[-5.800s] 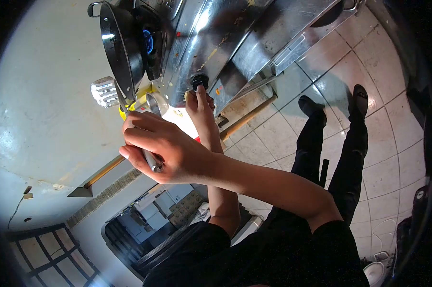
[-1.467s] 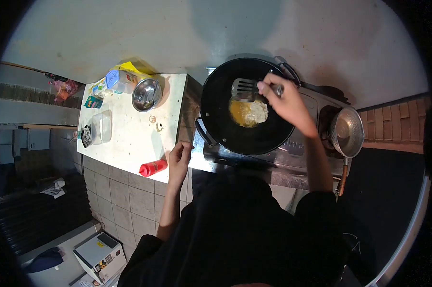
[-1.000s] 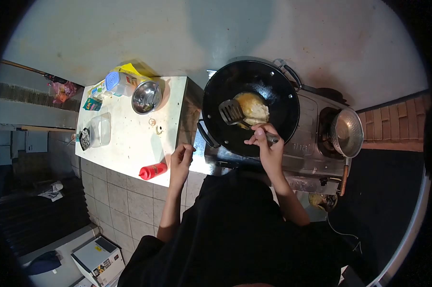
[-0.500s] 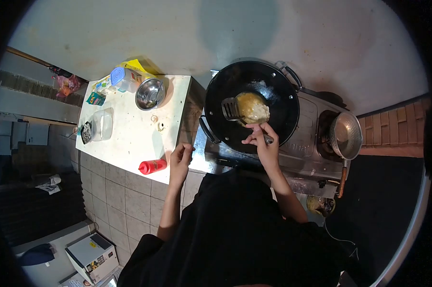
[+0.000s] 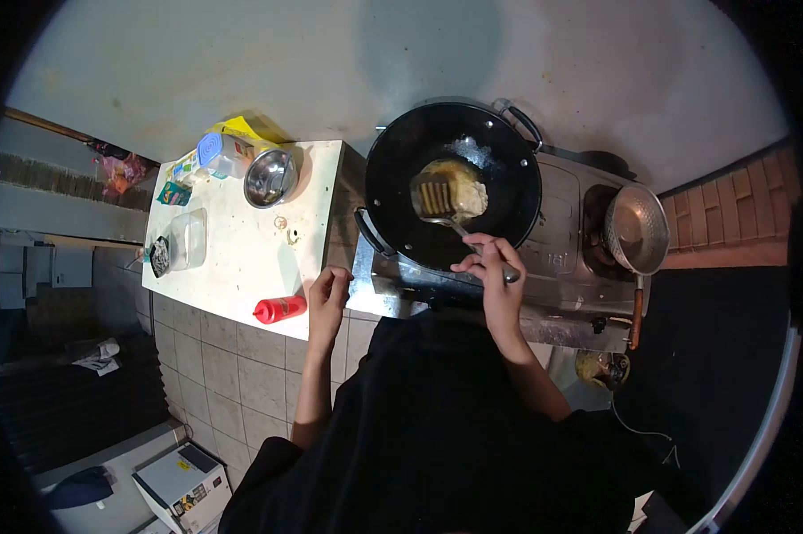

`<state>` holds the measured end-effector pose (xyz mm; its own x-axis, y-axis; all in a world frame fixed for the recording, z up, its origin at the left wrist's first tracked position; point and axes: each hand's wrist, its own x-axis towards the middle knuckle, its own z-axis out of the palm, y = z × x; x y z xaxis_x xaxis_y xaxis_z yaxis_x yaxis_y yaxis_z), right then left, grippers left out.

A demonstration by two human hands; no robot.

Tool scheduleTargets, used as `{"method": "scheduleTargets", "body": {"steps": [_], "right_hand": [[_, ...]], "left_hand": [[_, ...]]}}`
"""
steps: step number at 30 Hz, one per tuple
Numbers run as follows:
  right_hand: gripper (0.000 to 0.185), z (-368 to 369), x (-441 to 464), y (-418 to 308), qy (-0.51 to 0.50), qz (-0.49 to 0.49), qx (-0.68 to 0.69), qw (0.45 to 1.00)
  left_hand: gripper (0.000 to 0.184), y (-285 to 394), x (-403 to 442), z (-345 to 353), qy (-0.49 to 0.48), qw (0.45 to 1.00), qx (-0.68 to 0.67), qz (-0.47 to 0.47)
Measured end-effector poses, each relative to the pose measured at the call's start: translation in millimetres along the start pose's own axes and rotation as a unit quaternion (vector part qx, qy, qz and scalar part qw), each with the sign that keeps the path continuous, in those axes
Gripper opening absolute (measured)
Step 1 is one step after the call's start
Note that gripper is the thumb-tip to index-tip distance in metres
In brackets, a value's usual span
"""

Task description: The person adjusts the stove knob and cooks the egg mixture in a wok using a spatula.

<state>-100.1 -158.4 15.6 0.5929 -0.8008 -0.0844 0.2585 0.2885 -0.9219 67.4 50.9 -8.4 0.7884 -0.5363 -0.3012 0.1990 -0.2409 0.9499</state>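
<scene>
In the head view, my right hand [image 5: 497, 271] grips the handle of a slotted turner [image 5: 457, 228] over the wok's near side. The turner's slotted head is in a black two-handled wok [image 5: 511, 200], against the left part of a pale yellow, egg-like food [image 5: 470, 198]. It cannot be told whether the head is under the food or on top. My left hand [image 5: 329, 292] hangs with curled fingers by the table's right edge, and nothing shows in it. A red squeeze bottle [image 5: 279, 310] lies on its side just left of that hand.
The wok stands on a gas stove [image 5: 561, 258]. Right of it sits a hammered metal pan [image 5: 640, 230] with its wooden handle towards me. The white table [image 5: 241, 258] holds a steel bowl [image 5: 270, 178], a blue-lidded container [image 5: 223, 153] and a clear plastic box [image 5: 188, 238].
The turner's head has shifted onto the left part of the food, and its tilt has changed. My right hand has moved slightly nearer to me. My left hand stays curled near the table edge.
</scene>
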Motion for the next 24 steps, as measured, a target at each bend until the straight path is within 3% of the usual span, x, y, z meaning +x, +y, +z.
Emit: {"method": "scheduleTargets", "body": {"steps": [13, 24], "right_hand": [[0.03, 21, 34, 43, -0.011, 0.022, 0.015, 1.0], [0.029, 7, 29, 19, 0.039, 0.001, 0.065, 0.997]], "left_hand": [[0.028, -2, -1, 5, 0.013, 1.0, 0.006, 0.02], [0.027, -3, 2, -3, 0.023, 0.999, 0.014, 0.036]]}}
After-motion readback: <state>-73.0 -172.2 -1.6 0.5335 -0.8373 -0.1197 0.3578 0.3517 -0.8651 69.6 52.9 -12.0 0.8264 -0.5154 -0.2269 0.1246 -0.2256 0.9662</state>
